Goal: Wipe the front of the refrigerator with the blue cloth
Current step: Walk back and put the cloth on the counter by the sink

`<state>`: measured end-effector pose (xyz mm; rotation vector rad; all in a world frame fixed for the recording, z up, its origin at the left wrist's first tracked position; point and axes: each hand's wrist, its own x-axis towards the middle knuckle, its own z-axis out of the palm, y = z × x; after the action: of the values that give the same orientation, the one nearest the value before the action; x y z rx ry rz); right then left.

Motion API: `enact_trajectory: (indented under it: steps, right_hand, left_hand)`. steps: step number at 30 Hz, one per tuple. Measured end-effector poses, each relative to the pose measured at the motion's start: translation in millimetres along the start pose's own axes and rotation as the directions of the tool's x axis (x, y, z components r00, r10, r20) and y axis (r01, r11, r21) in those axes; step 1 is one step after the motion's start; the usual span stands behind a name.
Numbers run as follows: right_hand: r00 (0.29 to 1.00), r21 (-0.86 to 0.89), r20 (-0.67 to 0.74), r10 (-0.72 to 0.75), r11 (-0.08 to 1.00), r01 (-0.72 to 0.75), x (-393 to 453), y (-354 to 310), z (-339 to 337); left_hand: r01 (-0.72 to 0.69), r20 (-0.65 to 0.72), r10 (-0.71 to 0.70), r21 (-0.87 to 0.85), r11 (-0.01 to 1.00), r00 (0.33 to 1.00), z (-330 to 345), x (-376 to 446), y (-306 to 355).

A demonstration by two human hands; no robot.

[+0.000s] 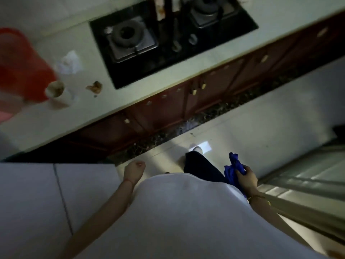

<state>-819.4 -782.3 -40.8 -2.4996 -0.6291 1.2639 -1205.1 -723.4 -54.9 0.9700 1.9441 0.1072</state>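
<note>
The blue cloth hangs bunched at my right side, low over the floor, and my right hand is closed around it. My left hand hangs at my left side with its fingers curled in and nothing in it. It is just beside the edge of a pale flat surface at the lower left, which may be the refrigerator's top; I cannot tell for sure. The refrigerator's front is not in sight. The view is tilted and blurred.
A white counter runs diagonally with a black two-burner gas hob, a red container, a small cup and crumpled paper. Brown cabinet doors are below it. A glossy tiled floor and a sliding-door track lie to the right.
</note>
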Motion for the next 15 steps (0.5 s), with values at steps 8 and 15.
enact_trajectory:
  steps: [8,15]
  right_hand:
    - [0.956,0.267,-0.108,0.272,0.934,-0.236,23,57,-55]
    - [0.938,0.358,-0.224,0.264,0.918,-0.173,93,35,-149]
  left_hand:
    - [-0.215,0.199,0.159,0.309,0.926,0.967,53,56,138]
    - [-0.321,0.256,0.227,0.425,0.846,0.939,117,76,253]
